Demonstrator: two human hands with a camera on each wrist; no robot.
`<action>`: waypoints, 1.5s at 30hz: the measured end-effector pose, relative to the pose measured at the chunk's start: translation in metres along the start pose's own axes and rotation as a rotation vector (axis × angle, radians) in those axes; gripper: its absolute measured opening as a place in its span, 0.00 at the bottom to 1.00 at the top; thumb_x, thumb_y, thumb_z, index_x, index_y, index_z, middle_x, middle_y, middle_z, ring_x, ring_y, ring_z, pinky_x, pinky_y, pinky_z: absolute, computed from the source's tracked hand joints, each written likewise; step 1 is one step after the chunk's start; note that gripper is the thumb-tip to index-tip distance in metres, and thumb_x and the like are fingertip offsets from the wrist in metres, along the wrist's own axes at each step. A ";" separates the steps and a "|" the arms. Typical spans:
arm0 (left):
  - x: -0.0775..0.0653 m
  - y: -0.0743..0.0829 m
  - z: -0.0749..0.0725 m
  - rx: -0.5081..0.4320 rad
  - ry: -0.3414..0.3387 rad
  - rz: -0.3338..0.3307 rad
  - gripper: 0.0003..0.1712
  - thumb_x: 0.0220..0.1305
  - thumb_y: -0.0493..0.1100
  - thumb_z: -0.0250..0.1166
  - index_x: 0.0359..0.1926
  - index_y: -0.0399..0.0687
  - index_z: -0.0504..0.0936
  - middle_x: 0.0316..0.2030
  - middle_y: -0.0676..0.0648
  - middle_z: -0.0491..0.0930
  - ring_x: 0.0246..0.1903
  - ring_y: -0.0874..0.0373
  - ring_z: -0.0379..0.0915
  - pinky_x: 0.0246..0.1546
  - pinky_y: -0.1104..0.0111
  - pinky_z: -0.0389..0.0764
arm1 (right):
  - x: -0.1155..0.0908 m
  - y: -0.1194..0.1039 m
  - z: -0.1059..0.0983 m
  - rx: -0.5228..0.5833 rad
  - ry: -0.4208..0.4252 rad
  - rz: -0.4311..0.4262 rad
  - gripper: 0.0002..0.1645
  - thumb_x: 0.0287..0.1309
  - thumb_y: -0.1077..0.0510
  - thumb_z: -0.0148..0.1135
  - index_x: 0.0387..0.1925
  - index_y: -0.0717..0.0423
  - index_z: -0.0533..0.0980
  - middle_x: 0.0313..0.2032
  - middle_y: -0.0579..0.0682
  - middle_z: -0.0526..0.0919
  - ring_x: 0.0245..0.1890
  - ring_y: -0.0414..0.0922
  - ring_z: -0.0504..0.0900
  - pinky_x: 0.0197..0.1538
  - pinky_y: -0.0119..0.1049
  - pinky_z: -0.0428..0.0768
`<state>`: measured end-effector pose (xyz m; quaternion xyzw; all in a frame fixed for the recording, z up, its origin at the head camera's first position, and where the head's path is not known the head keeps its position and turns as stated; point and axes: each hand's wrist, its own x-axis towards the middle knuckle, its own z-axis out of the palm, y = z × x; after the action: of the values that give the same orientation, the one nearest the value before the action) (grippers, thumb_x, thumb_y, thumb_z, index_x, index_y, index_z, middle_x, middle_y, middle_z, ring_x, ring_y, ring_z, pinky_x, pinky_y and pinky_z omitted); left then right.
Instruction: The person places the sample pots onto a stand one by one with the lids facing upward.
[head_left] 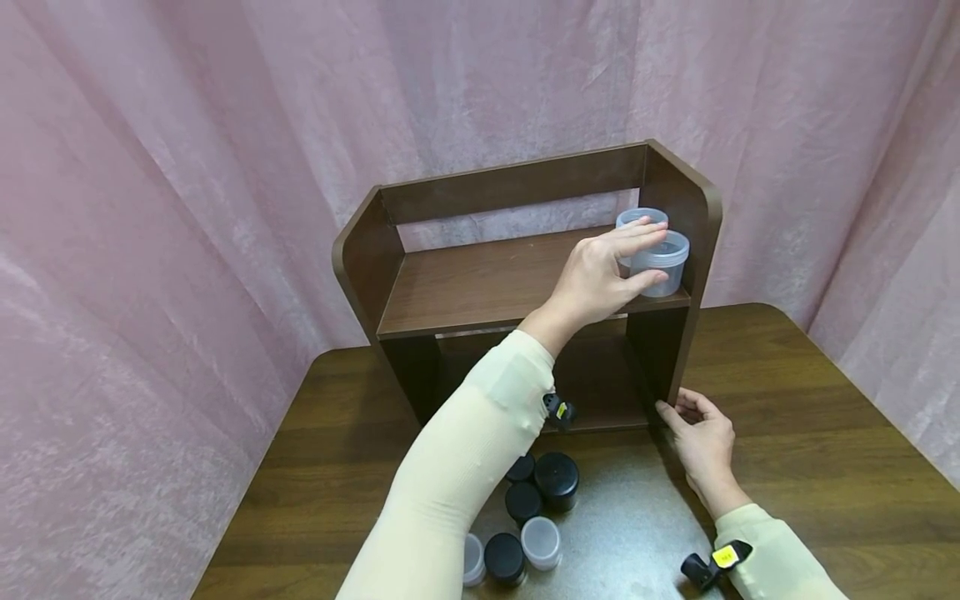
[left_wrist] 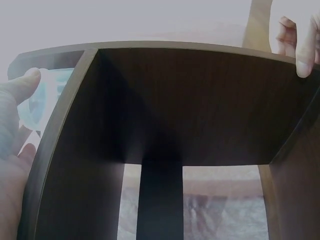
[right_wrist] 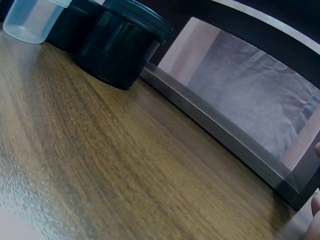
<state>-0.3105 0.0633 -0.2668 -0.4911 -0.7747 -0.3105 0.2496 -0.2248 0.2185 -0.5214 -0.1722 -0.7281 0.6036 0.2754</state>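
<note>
A brown two-tier wooden shelf (head_left: 487, 283) stands on the table. Two clear plastic jars stand at the right end of its upper board: a rear jar (head_left: 637, 217) and a front jar (head_left: 663, 271). At the front jar is my left hand (head_left: 600, 271), its fingers stretched out over the lid and its thumb by the near side. Clear plastic also shows beside the left hand (left_wrist: 12, 125) in the left wrist view. Low on the shelf's right side panel, my right hand (head_left: 703, 442) grips the front edge between thumb and fingers.
Several black-lidded jars (head_left: 557, 479) and two clear jars (head_left: 540, 542) stand on the wooden table (head_left: 810, 433) before the shelf, partly behind the left forearm. A pink curtain (head_left: 480, 83) hangs behind.
</note>
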 end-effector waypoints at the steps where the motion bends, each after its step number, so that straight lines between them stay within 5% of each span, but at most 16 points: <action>1: -0.001 -0.001 -0.001 -0.006 0.016 -0.002 0.30 0.54 0.47 0.74 0.57 0.44 0.80 0.57 0.50 0.77 0.63 0.66 0.65 0.60 0.82 0.60 | 0.000 0.000 0.001 -0.002 -0.002 -0.001 0.19 0.50 0.59 0.73 0.44 0.61 0.80 0.30 0.36 0.79 0.33 0.32 0.75 0.32 0.19 0.71; 4: -0.007 -0.004 -0.004 -0.054 0.058 -0.023 0.31 0.52 0.46 0.75 0.58 0.44 0.80 0.57 0.49 0.78 0.61 0.69 0.66 0.48 0.81 0.70 | 0.000 0.000 0.004 -0.008 -0.014 -0.002 0.19 0.51 0.58 0.73 0.45 0.61 0.80 0.30 0.36 0.79 0.33 0.31 0.75 0.31 0.19 0.71; 7: -0.013 -0.005 -0.010 -0.102 0.095 -0.024 0.33 0.50 0.45 0.76 0.58 0.42 0.79 0.57 0.48 0.78 0.60 0.70 0.67 0.46 0.80 0.72 | 0.001 -0.001 0.005 -0.003 -0.020 0.000 0.19 0.51 0.59 0.73 0.45 0.61 0.80 0.31 0.36 0.79 0.33 0.32 0.75 0.31 0.19 0.71; 11: -0.019 -0.005 -0.022 -0.143 0.141 0.031 0.32 0.48 0.44 0.78 0.55 0.39 0.80 0.54 0.45 0.79 0.59 0.66 0.69 0.59 0.77 0.66 | 0.005 -0.002 0.006 -0.011 -0.016 -0.007 0.19 0.51 0.59 0.73 0.45 0.61 0.80 0.30 0.36 0.78 0.33 0.31 0.75 0.32 0.19 0.71; 15: -0.023 -0.001 -0.037 -0.177 0.152 0.093 0.28 0.48 0.42 0.77 0.51 0.38 0.82 0.50 0.44 0.81 0.54 0.65 0.72 0.57 0.75 0.69 | 0.010 -0.004 0.002 -0.028 -0.013 -0.008 0.20 0.52 0.57 0.72 0.46 0.61 0.80 0.32 0.37 0.79 0.34 0.30 0.75 0.33 0.18 0.71; 23: -0.050 0.003 -0.069 -0.221 0.073 0.121 0.23 0.51 0.40 0.75 0.49 0.38 0.83 0.43 0.45 0.84 0.43 0.61 0.78 0.45 0.67 0.78 | 0.017 -0.002 0.000 -0.040 -0.002 0.011 0.21 0.52 0.57 0.72 0.47 0.61 0.80 0.32 0.37 0.78 0.34 0.30 0.75 0.33 0.18 0.71; 32: -0.100 -0.004 -0.095 -0.241 -0.065 0.014 0.25 0.52 0.39 0.74 0.52 0.41 0.81 0.39 0.49 0.85 0.39 0.61 0.80 0.41 0.68 0.80 | 0.022 -0.001 0.002 -0.045 -0.035 0.043 0.23 0.54 0.54 0.71 0.50 0.59 0.78 0.37 0.43 0.78 0.37 0.32 0.75 0.31 0.19 0.73; 45: -0.162 -0.026 -0.084 -0.266 -0.171 -0.104 0.19 0.52 0.39 0.75 0.47 0.43 0.84 0.38 0.50 0.85 0.37 0.61 0.81 0.39 0.66 0.81 | 0.022 -0.003 0.002 -0.033 -0.013 0.007 0.22 0.53 0.55 0.71 0.48 0.61 0.79 0.34 0.38 0.78 0.35 0.32 0.75 0.31 0.19 0.72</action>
<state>-0.2635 -0.1043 -0.3273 -0.5038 -0.7694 -0.3799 0.0994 -0.2434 0.2290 -0.5142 -0.1752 -0.7393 0.5934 0.2657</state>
